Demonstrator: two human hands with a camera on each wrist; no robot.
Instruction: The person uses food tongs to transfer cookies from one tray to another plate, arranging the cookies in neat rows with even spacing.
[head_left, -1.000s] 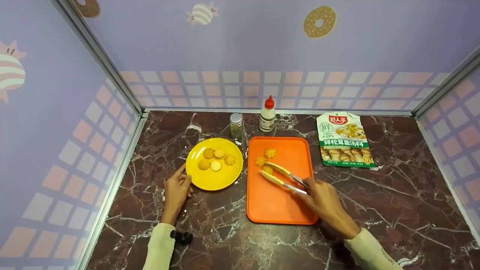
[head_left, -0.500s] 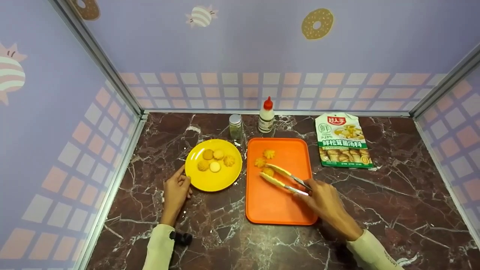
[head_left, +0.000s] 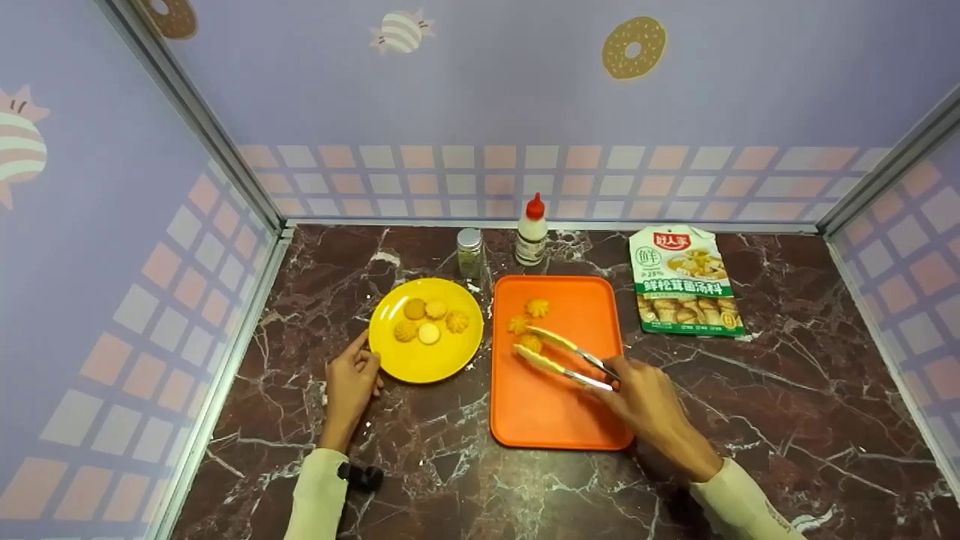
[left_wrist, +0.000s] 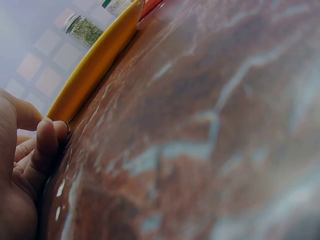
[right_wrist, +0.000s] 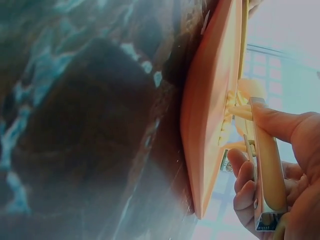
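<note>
In the head view my left hand (head_left: 352, 379) holds the left rim of a yellow plate (head_left: 405, 367), its thumb and fingers at the edge. Several round and swirled cookies (head_left: 428, 334) lie on that plate. Over an orange tray (head_left: 555, 420), my right hand (head_left: 652, 409) grips tongs (head_left: 541, 361) with yellow tips and metal arms. The tips stand spread on either side of a cookie (head_left: 530, 343) on the tray; whether they touch it I cannot tell. Two star-shaped cookies (head_left: 537, 307) lie just beyond. In the right wrist view, fingers and thumb wrap the tongs' handle (right_wrist: 270, 170).
Behind the plate stands a small jar (head_left: 470, 253) of green flakes. A red-capped squeeze bottle (head_left: 532, 236) is beside it. At the back right lies a green and white food pouch (head_left: 686, 281). Patterned panels (head_left: 480, 75) enclose the marble tabletop (head_left: 420, 480).
The tongs have shifted slightly left, and the cookie between their tips has moved a little left too. My left hand stays at the plate's rim.
</note>
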